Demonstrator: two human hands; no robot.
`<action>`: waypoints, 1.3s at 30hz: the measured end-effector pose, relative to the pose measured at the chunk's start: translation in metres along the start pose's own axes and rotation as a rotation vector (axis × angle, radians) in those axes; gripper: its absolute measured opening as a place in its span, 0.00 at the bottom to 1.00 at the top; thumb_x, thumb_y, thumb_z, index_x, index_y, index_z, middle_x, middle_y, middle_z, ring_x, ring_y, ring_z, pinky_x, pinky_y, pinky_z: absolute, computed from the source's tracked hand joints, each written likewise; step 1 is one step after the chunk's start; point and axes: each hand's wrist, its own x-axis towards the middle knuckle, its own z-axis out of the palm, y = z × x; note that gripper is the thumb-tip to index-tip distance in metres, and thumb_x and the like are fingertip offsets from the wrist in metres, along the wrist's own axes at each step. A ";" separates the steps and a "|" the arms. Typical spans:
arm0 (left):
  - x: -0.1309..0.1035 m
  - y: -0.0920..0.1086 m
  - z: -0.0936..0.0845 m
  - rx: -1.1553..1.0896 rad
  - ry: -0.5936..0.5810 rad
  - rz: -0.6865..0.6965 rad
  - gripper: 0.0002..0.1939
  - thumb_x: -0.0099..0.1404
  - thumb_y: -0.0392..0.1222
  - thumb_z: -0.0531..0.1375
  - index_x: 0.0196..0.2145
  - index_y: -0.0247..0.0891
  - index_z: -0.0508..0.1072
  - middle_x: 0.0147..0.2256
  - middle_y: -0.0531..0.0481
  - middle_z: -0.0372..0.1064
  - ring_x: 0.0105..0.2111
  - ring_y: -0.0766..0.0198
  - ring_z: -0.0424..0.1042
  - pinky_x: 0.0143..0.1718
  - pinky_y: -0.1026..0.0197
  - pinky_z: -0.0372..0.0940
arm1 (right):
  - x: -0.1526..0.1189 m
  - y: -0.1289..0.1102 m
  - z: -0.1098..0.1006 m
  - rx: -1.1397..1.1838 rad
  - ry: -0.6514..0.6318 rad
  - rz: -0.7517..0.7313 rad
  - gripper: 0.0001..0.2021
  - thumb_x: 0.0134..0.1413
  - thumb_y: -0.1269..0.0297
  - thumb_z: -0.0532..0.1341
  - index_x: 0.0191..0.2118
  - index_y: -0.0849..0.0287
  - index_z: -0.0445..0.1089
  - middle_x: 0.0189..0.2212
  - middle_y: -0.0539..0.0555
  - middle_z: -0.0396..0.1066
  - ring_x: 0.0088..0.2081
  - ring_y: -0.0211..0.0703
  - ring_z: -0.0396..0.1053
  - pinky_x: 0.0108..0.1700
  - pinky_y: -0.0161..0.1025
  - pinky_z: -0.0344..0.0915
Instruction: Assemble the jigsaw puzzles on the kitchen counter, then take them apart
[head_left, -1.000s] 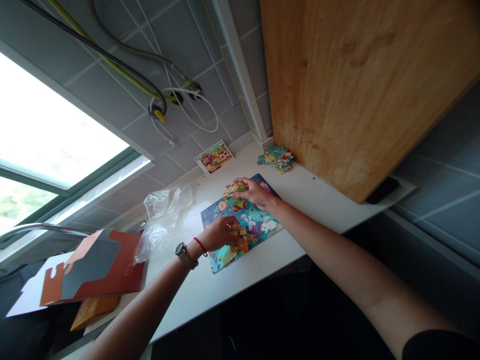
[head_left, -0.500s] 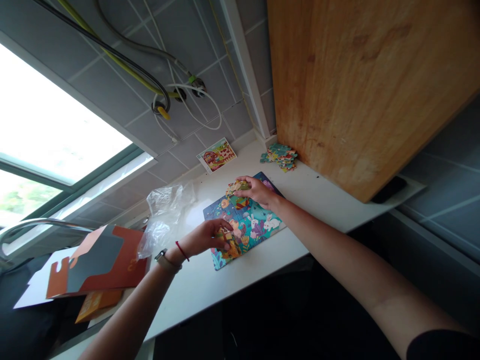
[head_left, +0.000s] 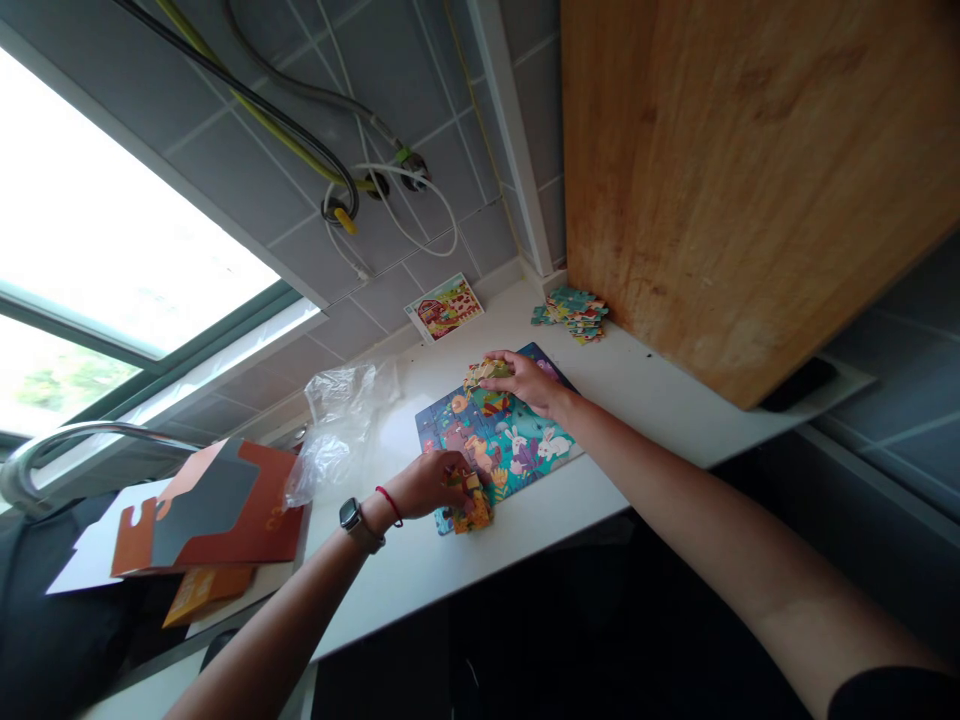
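Observation:
An assembled picture puzzle [head_left: 547,445] with white rabbits on a teal and dark blue ground lies on the white counter. Over its near left corner, my left hand [head_left: 436,482] is closed on some orange-yellow puzzle pieces [head_left: 472,512], which cover that part of the picture. My right hand [head_left: 531,382] grips a small stack of yellowish puzzle pieces [head_left: 486,373] above the puzzle's far side. Its thumb and fingers press on the stack's edge. A watch [head_left: 351,515] and a red cord are on my left wrist.
A heap of loose puzzle pieces [head_left: 574,312] sits by the large wooden board [head_left: 720,180]. A farm picture card [head_left: 446,307] leans at the wall. Crumpled clear plastic [head_left: 341,415] and an orange-grey box [head_left: 217,510] are on the left, beside a curved metal tap [head_left: 112,430].
My left hand has shifted slightly right and turned, and the orange-yellow pieces in it now stand tilted at the puzzle's near edge. My right hand stays over the far side.

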 end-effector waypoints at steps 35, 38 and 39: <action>0.087 -0.015 0.027 -0.403 0.909 0.350 0.41 0.57 0.44 0.76 0.63 0.45 0.64 0.56 0.41 0.71 0.51 0.52 0.75 0.52 0.49 0.74 | -0.008 0.004 -0.002 -0.605 -0.283 -0.157 0.52 0.39 0.52 0.80 0.70 0.53 0.59 0.66 0.62 0.65 0.66 0.59 0.65 0.69 0.54 0.61; 0.088 -0.017 0.028 -0.464 0.838 0.351 0.45 0.58 0.45 0.75 0.67 0.44 0.59 0.55 0.39 0.72 0.51 0.50 0.77 0.52 0.47 0.74 | -0.009 0.006 -0.004 -0.668 -0.297 -0.164 0.49 0.42 0.52 0.79 0.69 0.52 0.60 0.65 0.61 0.66 0.65 0.58 0.66 0.69 0.54 0.61; 0.087 -0.017 0.028 -0.459 0.823 0.357 0.46 0.57 0.46 0.75 0.67 0.44 0.58 0.56 0.38 0.72 0.51 0.50 0.77 0.53 0.46 0.74 | -0.009 0.005 -0.003 -0.671 -0.293 -0.165 0.47 0.43 0.52 0.79 0.68 0.51 0.61 0.64 0.61 0.67 0.64 0.57 0.67 0.68 0.54 0.62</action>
